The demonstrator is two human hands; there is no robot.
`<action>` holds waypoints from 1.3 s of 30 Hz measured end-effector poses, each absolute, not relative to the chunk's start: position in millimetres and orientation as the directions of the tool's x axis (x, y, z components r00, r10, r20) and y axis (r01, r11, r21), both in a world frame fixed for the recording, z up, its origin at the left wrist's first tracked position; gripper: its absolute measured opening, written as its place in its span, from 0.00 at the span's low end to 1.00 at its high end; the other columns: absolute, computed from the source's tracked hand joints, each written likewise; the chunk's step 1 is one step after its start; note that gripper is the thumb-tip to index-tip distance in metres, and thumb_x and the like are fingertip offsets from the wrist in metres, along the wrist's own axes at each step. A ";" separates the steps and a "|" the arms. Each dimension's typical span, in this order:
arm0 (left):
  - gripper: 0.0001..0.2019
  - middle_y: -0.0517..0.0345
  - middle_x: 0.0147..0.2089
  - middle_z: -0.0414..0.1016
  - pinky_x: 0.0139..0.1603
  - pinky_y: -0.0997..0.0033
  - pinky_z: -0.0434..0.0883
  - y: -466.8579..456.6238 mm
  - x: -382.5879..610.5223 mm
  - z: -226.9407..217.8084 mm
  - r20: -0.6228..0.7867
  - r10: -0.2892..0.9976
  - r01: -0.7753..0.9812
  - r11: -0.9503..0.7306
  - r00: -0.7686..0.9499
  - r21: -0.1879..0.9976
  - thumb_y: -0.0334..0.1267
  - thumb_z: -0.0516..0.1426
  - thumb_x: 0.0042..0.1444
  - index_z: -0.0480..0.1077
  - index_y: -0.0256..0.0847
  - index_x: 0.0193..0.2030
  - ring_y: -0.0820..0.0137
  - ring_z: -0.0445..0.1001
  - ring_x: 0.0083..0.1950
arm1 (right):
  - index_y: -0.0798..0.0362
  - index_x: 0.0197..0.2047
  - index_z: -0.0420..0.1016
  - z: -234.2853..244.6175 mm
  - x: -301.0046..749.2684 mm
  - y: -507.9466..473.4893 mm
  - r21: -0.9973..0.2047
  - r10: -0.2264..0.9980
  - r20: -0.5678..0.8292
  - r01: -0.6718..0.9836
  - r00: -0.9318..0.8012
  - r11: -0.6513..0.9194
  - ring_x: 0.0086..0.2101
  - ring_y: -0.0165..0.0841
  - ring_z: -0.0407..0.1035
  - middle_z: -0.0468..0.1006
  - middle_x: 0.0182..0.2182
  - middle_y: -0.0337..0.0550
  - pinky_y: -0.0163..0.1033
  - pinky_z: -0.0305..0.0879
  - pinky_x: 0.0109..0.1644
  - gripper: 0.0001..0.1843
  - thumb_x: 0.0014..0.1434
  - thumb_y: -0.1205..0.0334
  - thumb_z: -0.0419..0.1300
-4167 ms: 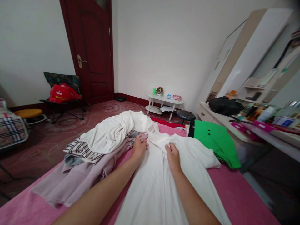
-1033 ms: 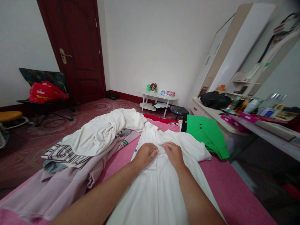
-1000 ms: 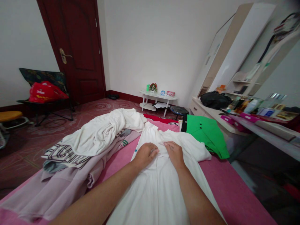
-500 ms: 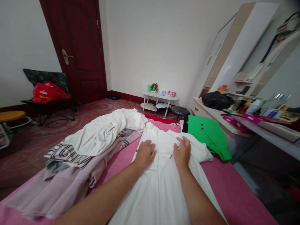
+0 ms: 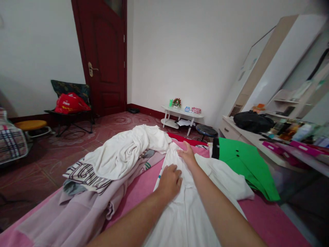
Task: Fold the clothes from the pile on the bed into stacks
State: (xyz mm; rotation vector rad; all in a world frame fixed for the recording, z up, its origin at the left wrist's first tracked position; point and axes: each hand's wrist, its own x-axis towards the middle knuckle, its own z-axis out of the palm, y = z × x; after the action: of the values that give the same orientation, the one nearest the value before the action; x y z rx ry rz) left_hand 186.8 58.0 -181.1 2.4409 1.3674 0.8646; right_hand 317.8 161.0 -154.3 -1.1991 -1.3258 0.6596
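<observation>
A long white short-sleeved garment (image 5: 190, 206) lies spread in front of me on the pink bed cover (image 5: 138, 185), creased along its middle. My left hand (image 5: 170, 182) rests on its left part, fingers slightly bent and lying on the cloth. Farther up, near the garment's far edge, my right hand (image 5: 187, 154) touches the fabric with thumb and fingers apart. The right forearm crosses over the garment and hides part of it. One sleeve reaches out to the right, close to green shorts (image 5: 244, 161) with a black waistband.
To the left is a heap of clothes: a white garment (image 5: 120, 151) over a striped one (image 5: 87, 175) and a pale mauve one (image 5: 64, 209). A cluttered dressing table (image 5: 241, 133) stands at right. Beyond the bed are a low white table (image 5: 180, 110) and a round stool (image 5: 206, 130).
My right hand has moved left and farther away over the white garment, its sleeve side now lying farther right. My left hand stays on the left part. The view has turned left.
</observation>
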 end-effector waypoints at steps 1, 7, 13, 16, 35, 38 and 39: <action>0.10 0.51 0.51 0.69 0.63 0.55 0.57 58.3 186.4 -181.0 0.384 0.834 0.706 -0.544 0.396 0.454 0.37 0.53 0.57 0.72 0.43 0.43 0.60 0.65 0.55 | 0.50 0.57 0.64 -152.8 314.9 169.4 -0.939 0.934 0.323 0.176 0.155 0.295 0.35 0.37 0.75 0.69 0.55 0.54 0.42 0.72 0.36 0.37 0.40 0.64 0.63; 0.11 0.51 0.53 0.68 0.64 0.55 0.56 59.8 185.8 -182.2 0.372 0.844 0.695 -0.532 0.387 0.484 0.37 0.53 0.56 0.72 0.44 0.45 0.59 0.64 0.56 | 0.55 0.44 0.71 -163.0 310.2 194.1 -0.991 0.956 0.115 0.095 0.270 0.092 0.26 0.33 0.72 0.79 0.32 0.43 0.36 0.69 0.27 0.30 0.32 0.66 0.68; 0.12 0.50 0.57 0.67 0.66 0.54 0.53 58.9 185.4 -181.4 0.355 0.852 0.692 -0.520 0.384 0.501 0.37 0.53 0.56 0.73 0.42 0.45 0.58 0.63 0.59 | 0.53 0.17 0.66 -172.1 317.0 191.6 -0.998 0.952 0.002 0.054 0.307 -0.015 0.13 0.26 0.60 0.64 0.10 0.34 0.29 0.57 0.14 0.15 0.34 0.62 0.70; 0.13 0.50 0.58 0.67 0.66 0.54 0.53 58.5 185.2 -180.6 0.352 0.852 0.691 -0.521 0.387 0.501 0.36 0.53 0.56 0.72 0.42 0.46 0.58 0.62 0.60 | 0.53 0.20 0.67 -164.3 317.4 190.8 -1.000 0.954 0.016 -0.021 0.298 0.023 0.15 0.27 0.63 0.68 0.13 0.35 0.28 0.56 0.14 0.14 0.36 0.59 0.70; 0.15 0.53 0.60 0.66 0.66 0.57 0.54 61.5 185.3 -183.1 0.344 0.855 0.702 -0.517 0.389 0.491 0.38 0.53 0.57 0.72 0.45 0.50 0.60 0.62 0.61 | 0.40 0.54 0.64 -181.5 320.7 219.6 -0.978 0.955 0.146 -0.109 0.260 0.179 0.54 0.39 0.66 0.66 0.58 0.46 0.48 0.67 0.52 0.33 0.43 0.59 0.64; 0.17 0.53 0.62 0.65 0.67 0.56 0.53 62.8 184.5 -184.8 0.337 0.854 0.704 -0.518 0.397 0.485 0.38 0.53 0.57 0.71 0.46 0.53 0.60 0.61 0.63 | 0.43 0.55 0.64 -180.1 332.5 203.0 -0.981 0.941 0.188 0.004 0.281 0.195 0.52 0.43 0.67 0.66 0.58 0.50 0.49 0.68 0.49 0.34 0.43 0.55 0.64; 0.17 0.53 0.62 0.65 0.67 0.56 0.53 62.9 184.3 -185.1 0.337 0.852 0.705 -0.522 0.401 0.480 0.38 0.52 0.57 0.70 0.45 0.53 0.60 0.61 0.63 | 0.45 0.54 0.65 -178.4 338.8 193.1 -0.977 0.933 0.214 0.050 0.289 0.208 0.50 0.43 0.68 0.67 0.57 0.51 0.50 0.69 0.49 0.33 0.42 0.54 0.64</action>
State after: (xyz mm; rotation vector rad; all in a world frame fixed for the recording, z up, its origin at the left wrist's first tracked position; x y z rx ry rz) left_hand 184.3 62.9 -185.1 2.3992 1.3665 0.8097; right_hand 338.8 193.1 -178.4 -1.1901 -1.0964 0.8283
